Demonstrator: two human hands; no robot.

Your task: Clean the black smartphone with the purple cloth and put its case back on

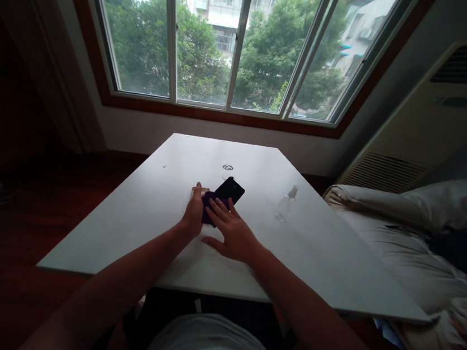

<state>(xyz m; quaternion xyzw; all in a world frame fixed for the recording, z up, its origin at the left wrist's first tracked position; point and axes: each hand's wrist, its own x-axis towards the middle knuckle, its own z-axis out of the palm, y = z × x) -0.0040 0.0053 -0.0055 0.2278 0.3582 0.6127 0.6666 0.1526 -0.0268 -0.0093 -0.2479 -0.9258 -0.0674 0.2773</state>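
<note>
Two hands meet near the middle of the white worktop [313,251], a little toward the near edge. Phone [229,190]: black, flat, slab-like; likely stiff, light, slick on its glossy face, breakable if dropped. Best held by its long edges. It lies flat, angled toward the far right corner.

Purple cloth [208,206]: soft, limp, light; sits over the phone's near end.

Left hand [193,213]: curled at the cloth's left side, thumb up, seemingly gripping the cloth and phone edge; exact grip hard to read. Right hand [233,232]: flat, fingers spread, not clenched, fingertips resting on the cloth and phone's near end.

Clear spray bottle [286,203] lies well apart toward the right edge. Small dark mark [227,167] beyond the phone.
</note>
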